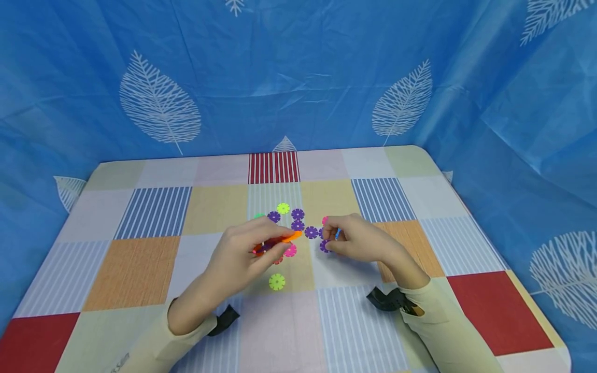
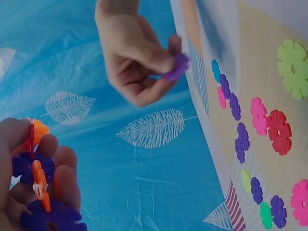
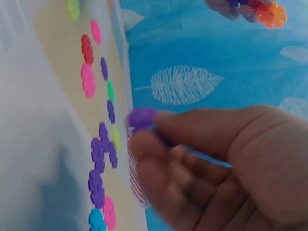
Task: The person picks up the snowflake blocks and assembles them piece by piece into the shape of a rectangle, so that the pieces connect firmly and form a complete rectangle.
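Above the patchwork-covered table, my left hand grips a cluster of toothed snowflake discs. An orange disc sticks out past its fingertips, and the left wrist view shows a purple disc joined to another orange one. My right hand pinches a purple snowflake disc between thumb and forefinger. A blue disc, seen edge-on, shows within the same hand, partly hidden by the fingers. The two hands are apart, with loose purple discs on the table between them.
Scattered on the cloth are more discs: a yellow-green one at the near side, another yellow-green one farther back, a pink one and a red one. A blue leaf-patterned curtain stands behind the table and along its sides.
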A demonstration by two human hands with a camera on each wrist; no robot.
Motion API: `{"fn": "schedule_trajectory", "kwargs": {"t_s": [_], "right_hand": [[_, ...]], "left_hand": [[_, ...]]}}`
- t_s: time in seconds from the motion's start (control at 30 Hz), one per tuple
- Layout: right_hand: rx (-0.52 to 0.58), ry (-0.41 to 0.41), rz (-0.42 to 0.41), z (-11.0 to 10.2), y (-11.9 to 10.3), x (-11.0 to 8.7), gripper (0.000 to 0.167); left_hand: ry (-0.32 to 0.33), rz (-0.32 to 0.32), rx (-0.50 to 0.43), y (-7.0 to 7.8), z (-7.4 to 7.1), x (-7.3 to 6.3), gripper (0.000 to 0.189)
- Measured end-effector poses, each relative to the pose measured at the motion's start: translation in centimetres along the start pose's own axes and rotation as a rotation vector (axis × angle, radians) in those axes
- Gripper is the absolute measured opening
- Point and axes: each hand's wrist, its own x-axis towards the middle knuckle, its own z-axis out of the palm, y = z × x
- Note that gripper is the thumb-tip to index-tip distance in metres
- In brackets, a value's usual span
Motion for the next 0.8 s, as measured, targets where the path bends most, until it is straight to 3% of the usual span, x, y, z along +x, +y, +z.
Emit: {"fn": "schedule_trajectory", "kwargs": {"t_s": [0.2, 0.3, 0.5, 0.8], "right_hand": [[0.45, 0.145, -0.105, 0.1, -1.8, -0.3, 0.011], [0.589, 0.211, -0.174, 0.2, -3.1, -0.6, 0.012], [0.678, 0.268, -0.279, 0.5, -5.2, -1.3, 0.011], [0.686, 0.316, -0.311, 1.1, -6.0, -1.6, 0.013]], "left_hand": [[-0.005, 0.045, -0.052, 0.1, 0.0, 0.0, 0.024], [-0.008, 0.054, -0.078, 0.1, 0.1, 0.0, 0.023], [-0.034, 0.062, -0.071, 0.0, 0.1, 0.0, 0.022], [-0.055, 0.062, -0.069, 0.0, 0.0, -0.1, 0.017]]}}
